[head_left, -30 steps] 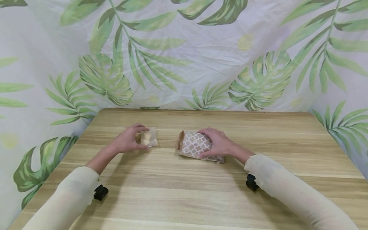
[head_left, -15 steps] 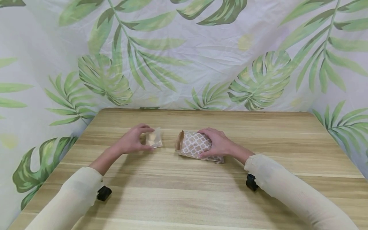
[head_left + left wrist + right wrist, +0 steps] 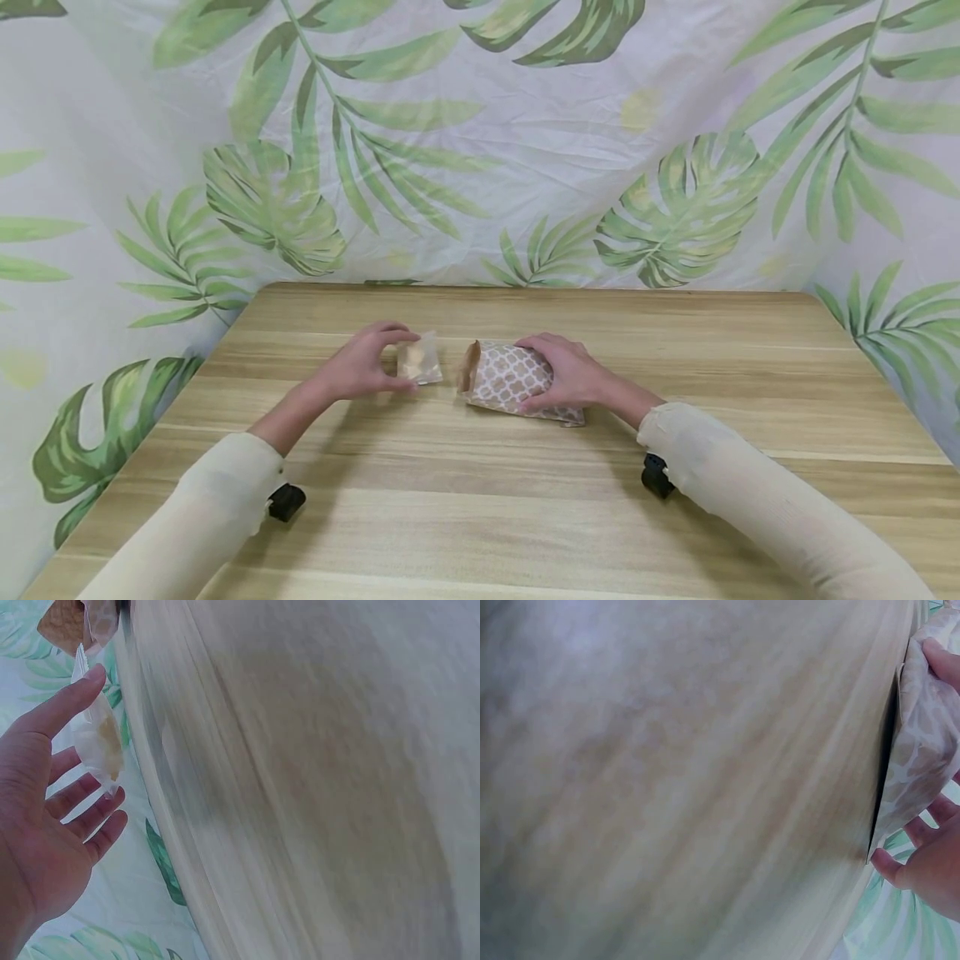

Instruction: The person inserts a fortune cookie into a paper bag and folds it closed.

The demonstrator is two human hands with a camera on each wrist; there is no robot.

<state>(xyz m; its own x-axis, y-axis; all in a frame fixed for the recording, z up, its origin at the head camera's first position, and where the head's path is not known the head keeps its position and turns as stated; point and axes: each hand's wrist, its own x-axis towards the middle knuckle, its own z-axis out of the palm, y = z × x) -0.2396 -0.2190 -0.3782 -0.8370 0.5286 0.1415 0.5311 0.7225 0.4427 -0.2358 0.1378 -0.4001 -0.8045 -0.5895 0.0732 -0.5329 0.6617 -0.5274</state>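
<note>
1. The left hand (image 3: 365, 363) has its grip on a small clear packet (image 3: 422, 362), held between the thumb on the near side and the fingers on the far side. Holding it by the edges probably leaves its right end free and sticking out past the fingertips.
2. The packet, with something pale yellow inside, is left of centre, just beside the patterned paper bag (image 3: 510, 375) but apart from it. Whether it touches the tabletop (image 3: 480, 517) I cannot tell.
3. The bag lies on its side on the tabletop, its brown-lined mouth (image 3: 470, 367) turned left towards the packet. Lying this way, the mouth and the packet face each other, which likely suits a straight sideways reach.
4. The right hand (image 3: 567, 373) grips the bag from the right, its spread thumb and fingers holding the near and far sides of the body. The grip is fairly wide, as the bag is bulky; it seems meant to steady the bag while leaving the mouth uncovered.
5. Behind the far edge hangs a leaf-printed cloth (image 3: 420, 167); a small black device (image 3: 287, 503) sits under the left sleeve's cuff (image 3: 251, 467).
</note>
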